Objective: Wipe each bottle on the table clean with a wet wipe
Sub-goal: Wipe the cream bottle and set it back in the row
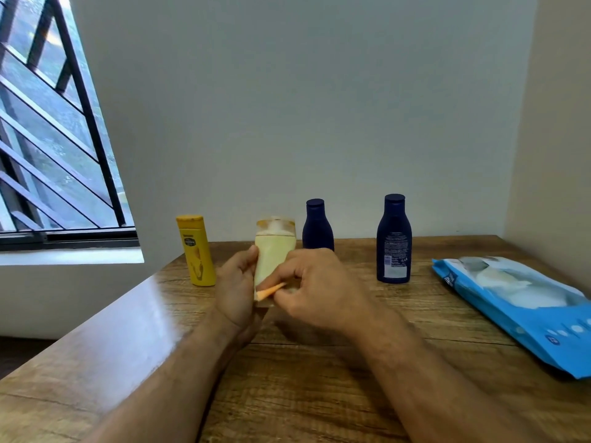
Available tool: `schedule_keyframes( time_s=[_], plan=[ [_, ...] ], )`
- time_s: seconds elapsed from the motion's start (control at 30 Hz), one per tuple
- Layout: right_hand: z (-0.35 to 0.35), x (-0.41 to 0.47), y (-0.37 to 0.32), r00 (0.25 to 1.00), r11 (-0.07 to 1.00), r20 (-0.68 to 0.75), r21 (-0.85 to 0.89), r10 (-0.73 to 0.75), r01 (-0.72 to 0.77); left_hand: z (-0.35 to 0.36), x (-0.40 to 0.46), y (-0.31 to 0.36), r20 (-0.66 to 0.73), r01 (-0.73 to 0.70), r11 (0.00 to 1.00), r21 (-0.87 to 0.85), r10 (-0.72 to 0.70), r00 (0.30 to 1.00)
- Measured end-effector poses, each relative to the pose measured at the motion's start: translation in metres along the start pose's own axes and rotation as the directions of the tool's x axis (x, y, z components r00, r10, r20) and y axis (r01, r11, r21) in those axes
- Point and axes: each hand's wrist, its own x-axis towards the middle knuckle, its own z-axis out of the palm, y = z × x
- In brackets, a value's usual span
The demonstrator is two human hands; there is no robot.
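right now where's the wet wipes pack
Head view: the blue wet wipes pack lies flat at the table's right edge, right of the taller dark blue bottle.

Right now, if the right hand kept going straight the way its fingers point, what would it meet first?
The right hand points left, so it meets the pale yellow bottle it already touches, with the left hand gripping the far side. Beyond them stands the yellow bottle, though depth is unclear.

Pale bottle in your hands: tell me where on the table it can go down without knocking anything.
Free: the bare wood between the yellow bottle and the smaller navy bottle, behind the pale bottle; also the gap between the taller navy bottle and the wipes pack. The near table is crossed by both forearms. Crowded: right edge, under the pack.
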Motion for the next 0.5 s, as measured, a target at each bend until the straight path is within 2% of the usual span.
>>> schedule_keyframes(
  time_s=[0.07,0.17,0.23,0.3,0.37,0.43,0.5],
  plan=[
    [0.0,0.001,0.0,0.995,0.999,-0.101,-0.047,-0.01,0.005,-0.002,0.002,-0.001,-0.011,0.04,0.999,-0.017,-0.04,0.999],
    [-0.004,0.002,0.004,0.945,1.0,-0.326,-0.009,0.015,-0.019,-0.004,0.002,-0.005,-0.023,0.077,0.997,0.021,-0.077,0.997],
    [-0.005,0.002,0.006,0.93,1.0,-0.366,0.011,0.031,-0.028,-0.002,-0.001,-0.004,0.001,0.148,0.989,-0.008,-0.148,0.989],
    [-0.004,0.002,0.006,0.963,0.999,-0.265,0.025,0.038,-0.032,0.0,-0.002,0.0,0.0,0.141,0.988,-0.058,-0.141,0.99],
    [0.0,0.001,0.002,0.997,0.998,-0.064,0.047,0.048,-0.045,0.002,-0.003,0.003,0.002,0.129,0.983,-0.129,-0.13,0.991],
    [0.002,0.0,0.0,0.995,0.995,0.086,0.083,0.051,-0.058,0.002,-0.002,0.004,-0.006,0.138,0.976,-0.171,-0.141,0.99],
    [0.001,0.0,0.001,0.995,0.993,0.082,0.101,0.048,-0.056,0.0,0.0,0.006,-0.016,0.149,0.972,-0.182,-0.155,0.988]
  ],
)
